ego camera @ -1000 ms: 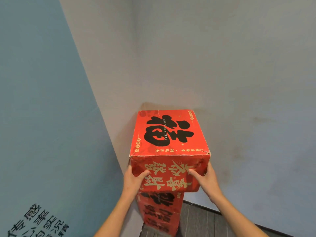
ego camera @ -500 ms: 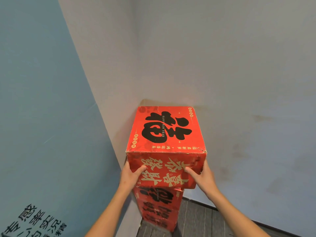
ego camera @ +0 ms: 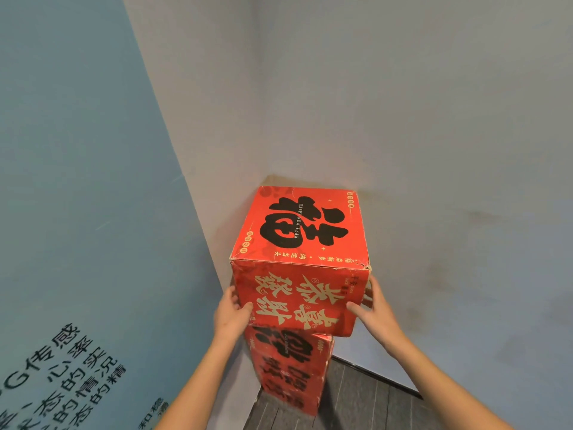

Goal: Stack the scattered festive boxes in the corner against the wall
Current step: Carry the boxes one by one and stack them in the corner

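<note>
A red festive box with a large black character on its lid sits on top of a stack in the room's corner. My left hand grips its lower left front edge and my right hand grips its lower right front edge. Beneath it stands a second red box with black and cream lettering, and below that more red box faces reach down to the floor. The top box overhangs the lower ones slightly toward me.
A pale grey wall runs behind and to the right of the stack. A blue panel with dark printed characters stands close on the left. Grey plank floor shows at the bottom, with a dark skirting line along the wall.
The top box has shifted a little further back and left into the corner, with both hands staying on its lower front edges. My view has moved slightly.
</note>
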